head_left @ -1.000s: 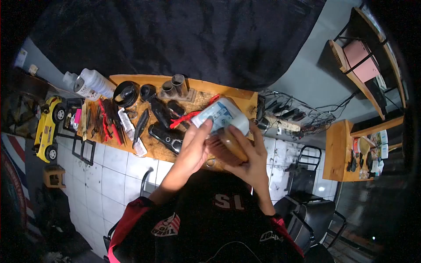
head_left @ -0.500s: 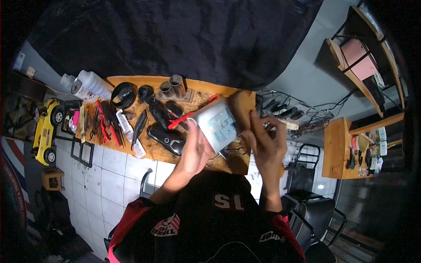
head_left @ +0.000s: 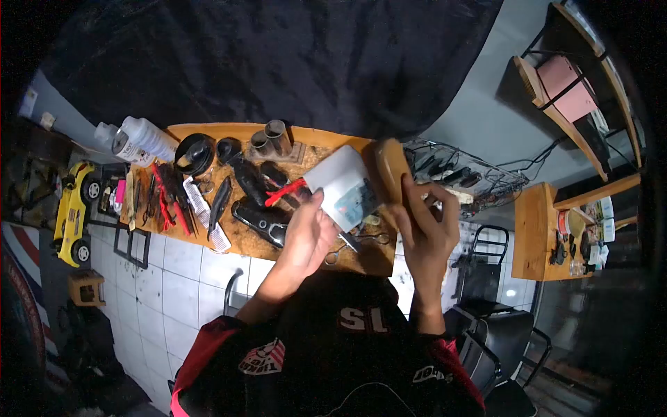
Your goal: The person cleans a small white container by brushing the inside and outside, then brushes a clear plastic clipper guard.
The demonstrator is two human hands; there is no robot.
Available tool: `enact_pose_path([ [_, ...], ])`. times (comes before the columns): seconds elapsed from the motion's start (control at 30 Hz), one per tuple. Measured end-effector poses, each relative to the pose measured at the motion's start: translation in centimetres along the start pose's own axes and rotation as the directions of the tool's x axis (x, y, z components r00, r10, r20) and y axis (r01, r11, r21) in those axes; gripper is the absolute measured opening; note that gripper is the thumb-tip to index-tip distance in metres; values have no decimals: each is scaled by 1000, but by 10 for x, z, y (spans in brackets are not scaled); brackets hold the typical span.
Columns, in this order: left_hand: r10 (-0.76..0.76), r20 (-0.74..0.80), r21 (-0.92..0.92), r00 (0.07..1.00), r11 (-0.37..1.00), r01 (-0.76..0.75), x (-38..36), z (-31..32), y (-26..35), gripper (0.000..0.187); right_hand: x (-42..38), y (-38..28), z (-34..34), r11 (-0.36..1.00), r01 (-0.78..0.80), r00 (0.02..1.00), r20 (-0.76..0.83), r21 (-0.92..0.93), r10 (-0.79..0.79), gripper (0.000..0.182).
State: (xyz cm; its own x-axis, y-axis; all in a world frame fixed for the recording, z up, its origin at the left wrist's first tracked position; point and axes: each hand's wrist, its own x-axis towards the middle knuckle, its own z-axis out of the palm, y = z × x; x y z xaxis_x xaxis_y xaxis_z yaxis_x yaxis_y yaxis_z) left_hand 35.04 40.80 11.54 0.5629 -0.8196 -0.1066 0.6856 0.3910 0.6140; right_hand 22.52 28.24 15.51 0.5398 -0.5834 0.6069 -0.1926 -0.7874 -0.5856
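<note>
My left hand (head_left: 303, 236) is closed on the near left side of a whitish translucent container (head_left: 342, 187) with a printed label, tilted above the wooden table (head_left: 187, 233). In my right hand (head_left: 429, 226) is a brush with a light wooden back (head_left: 391, 163) and dark bristles facing the container. Its bristles are close to the container's right side; whether they touch is unclear. Under and beside the container lie a red clip (head_left: 286, 192), black clippers (head_left: 260, 221) and scissors (head_left: 335, 256).
Left on the table are a white comb (head_left: 201, 201), a black bowl (head_left: 195, 153), white bottles (head_left: 142, 141) and several tools. Metal cups (head_left: 278, 137) stand at the back. A wire rack (head_left: 451, 170) is right, a black chair (head_left: 497, 337) lower right.
The container has turned and shifted slightly left and up. The brush, blurred before, now shows clearly, its wooden back more upright beside the container.
</note>
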Motion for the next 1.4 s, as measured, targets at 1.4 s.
enact_pose_path([
  [1.4, 121, -45, 125, 992, 985, -114, 2, -7, -6, 41, -10, -1, 10, 998, -4, 992, 126, 61, -4, 45],
])
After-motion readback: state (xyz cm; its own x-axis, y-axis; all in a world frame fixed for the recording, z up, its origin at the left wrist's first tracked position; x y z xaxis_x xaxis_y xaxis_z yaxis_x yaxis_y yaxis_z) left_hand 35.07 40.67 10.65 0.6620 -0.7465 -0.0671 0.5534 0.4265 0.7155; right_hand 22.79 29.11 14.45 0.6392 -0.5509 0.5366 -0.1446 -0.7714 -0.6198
